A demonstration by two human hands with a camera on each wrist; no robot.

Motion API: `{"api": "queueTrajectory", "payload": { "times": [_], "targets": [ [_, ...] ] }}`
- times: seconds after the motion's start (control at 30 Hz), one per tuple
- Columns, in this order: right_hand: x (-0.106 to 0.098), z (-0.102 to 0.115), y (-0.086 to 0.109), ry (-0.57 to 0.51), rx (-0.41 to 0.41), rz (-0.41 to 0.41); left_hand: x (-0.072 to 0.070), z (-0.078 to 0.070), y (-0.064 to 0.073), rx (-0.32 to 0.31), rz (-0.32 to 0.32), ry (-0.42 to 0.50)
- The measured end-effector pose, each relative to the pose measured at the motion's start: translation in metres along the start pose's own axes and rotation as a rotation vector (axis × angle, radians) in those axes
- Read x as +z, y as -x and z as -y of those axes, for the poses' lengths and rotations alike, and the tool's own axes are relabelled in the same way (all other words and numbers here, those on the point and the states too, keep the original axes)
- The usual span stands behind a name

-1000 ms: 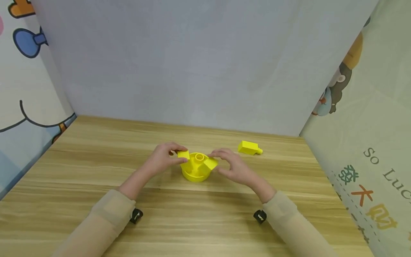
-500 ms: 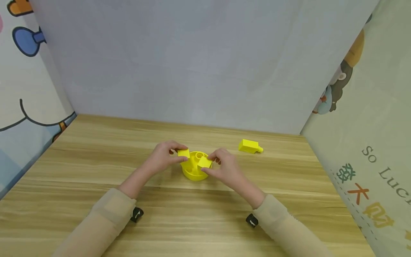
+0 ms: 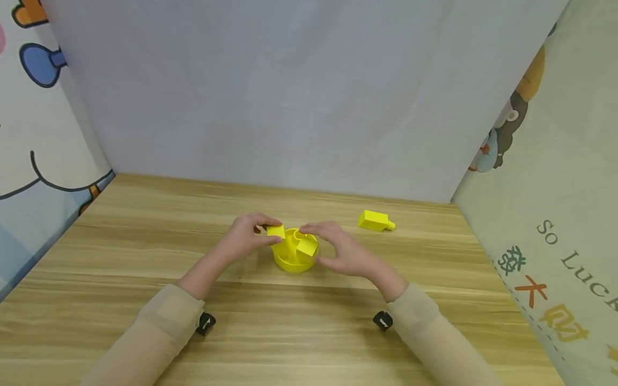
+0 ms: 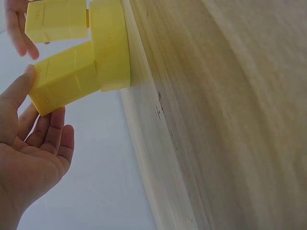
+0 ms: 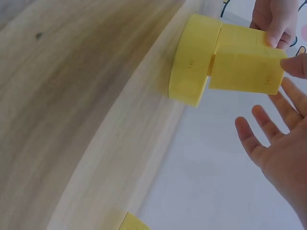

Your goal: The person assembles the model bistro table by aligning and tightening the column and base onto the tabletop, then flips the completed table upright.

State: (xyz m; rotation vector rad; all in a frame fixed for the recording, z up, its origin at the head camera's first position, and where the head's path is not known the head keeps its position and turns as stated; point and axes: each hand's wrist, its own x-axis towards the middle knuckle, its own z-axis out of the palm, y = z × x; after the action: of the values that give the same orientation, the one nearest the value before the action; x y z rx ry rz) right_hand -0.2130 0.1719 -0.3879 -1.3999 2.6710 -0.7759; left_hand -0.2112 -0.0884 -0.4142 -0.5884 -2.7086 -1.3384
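A round yellow base [image 3: 293, 266] with an inner ring sits on the wooden table. Two yellow blocks stand up from it. My left hand [image 3: 246, 236] pinches the top of the left yellow block [image 4: 64, 79], which leans outward, thumb on one side and fingers on the other. Over the right yellow block [image 3: 307, 246], my right hand [image 3: 348, 251] has its fingers spread and mostly straight. In the right wrist view that hand's thumb [image 5: 293, 65] lies at the block's top end, with the fingertips right by its lower corner.
Another yellow block [image 3: 374, 220] with a peg at one end lies on the wooden table [image 3: 299, 332], back right of the base. A plain grey cloth backdrop [image 3: 289, 96] rises behind the table, and printed cloths flank both sides.
My right hand first brought the right block inward over the base while pinching it, then spread its fingers and drew slightly back. The left hand has stayed on its block.
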Motion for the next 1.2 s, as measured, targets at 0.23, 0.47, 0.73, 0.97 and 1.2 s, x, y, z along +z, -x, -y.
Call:
{"api": "queueTrajectory", "payload": {
  "times": [0.23,0.47,0.73,0.97,1.2],
  "targets": [
    [0.001,-0.003,-0.002,0.009,-0.007,0.045,0.0,0.0,0.0,-0.004,-0.004,0.009],
    [0.005,-0.003,-0.005,0.008,0.055,-0.021,0.001,0.001,-0.001,-0.011,0.003,0.002],
    [0.016,0.004,-0.016,0.021,0.311,-0.186,0.0,-0.002,-0.002,-0.028,0.01,0.003],
    [0.025,0.009,-0.023,-0.001,0.471,-0.248,0.001,0.0,-0.002,-0.03,0.013,-0.001],
    [0.028,0.005,-0.02,-0.052,0.429,-0.245,0.002,0.0,-0.002,-0.036,0.017,-0.003]
  ]
}}
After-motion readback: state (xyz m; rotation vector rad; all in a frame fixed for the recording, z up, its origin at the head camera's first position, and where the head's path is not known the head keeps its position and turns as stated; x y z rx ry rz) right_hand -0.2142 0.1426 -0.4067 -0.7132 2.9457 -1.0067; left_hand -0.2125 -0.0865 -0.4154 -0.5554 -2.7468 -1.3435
